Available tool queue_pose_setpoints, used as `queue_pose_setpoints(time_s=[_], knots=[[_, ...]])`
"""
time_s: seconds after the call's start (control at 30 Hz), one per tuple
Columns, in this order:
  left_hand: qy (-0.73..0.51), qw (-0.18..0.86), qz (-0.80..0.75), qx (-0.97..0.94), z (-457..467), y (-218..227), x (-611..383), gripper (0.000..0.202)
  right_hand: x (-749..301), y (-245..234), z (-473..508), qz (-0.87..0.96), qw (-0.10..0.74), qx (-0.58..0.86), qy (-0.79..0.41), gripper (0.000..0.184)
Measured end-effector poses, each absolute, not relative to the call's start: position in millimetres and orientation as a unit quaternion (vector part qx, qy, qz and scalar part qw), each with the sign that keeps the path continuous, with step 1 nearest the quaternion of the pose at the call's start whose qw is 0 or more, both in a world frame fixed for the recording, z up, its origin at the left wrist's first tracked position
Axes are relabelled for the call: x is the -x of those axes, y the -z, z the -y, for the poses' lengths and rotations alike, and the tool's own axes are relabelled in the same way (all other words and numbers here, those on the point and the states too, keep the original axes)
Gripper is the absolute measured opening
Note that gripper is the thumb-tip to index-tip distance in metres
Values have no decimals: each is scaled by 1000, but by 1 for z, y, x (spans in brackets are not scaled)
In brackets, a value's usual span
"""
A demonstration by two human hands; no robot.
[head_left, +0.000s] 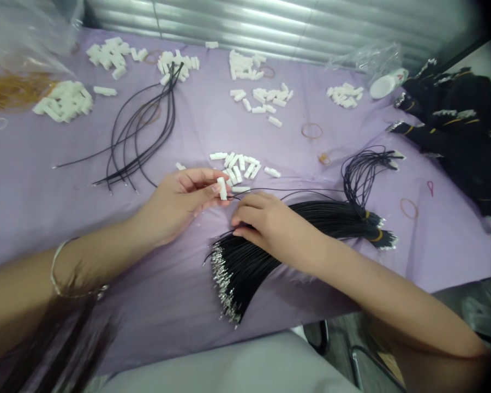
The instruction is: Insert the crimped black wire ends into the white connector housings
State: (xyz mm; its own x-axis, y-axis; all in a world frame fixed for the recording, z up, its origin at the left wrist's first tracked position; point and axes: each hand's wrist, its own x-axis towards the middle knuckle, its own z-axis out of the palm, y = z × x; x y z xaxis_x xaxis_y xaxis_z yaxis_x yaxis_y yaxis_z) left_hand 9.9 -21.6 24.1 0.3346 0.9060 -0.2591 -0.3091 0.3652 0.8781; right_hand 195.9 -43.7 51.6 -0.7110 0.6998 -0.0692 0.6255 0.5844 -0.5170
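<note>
Between the thumb and fingers of my left hand (188, 196) is a small white connector housing (222, 188), held upright. Thin black wires (306, 189) run from beside the housing past my right hand (265, 224) toward the right. The right fingers are curled at a black wire, just above a thick bundle of black wires (262, 262); their tips are partly hidden. Silvery terminals (225, 284) fan out at the bundle's near left end. Several loose white housings (241, 164) lie just beyond both hands.
More white housings (65, 101) lie in piles along the back of the purple cloth (147, 322). Loose black wires (137, 164) with housings at one end lie back left. Rubber bands (16, 90), a white round container (387, 84) and dark wire bundles (462, 136) stand around the edges.
</note>
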Motion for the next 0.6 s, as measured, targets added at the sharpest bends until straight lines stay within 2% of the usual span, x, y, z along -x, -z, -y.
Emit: queue_pose_setpoints(time_s=[0.13,0.3,0.6], knots=[[-411,722,-405,-382,23,-23,-10,13,-191,-53,36,864,39,382,-325,5],[-414,726,-404,-372,22,-24,-11,15,-192,-53,41,870,33,385,-306,8],[-407,729,-401,-378,22,-25,-9,17,-207,-54,42,803,253,407,-355,5]])
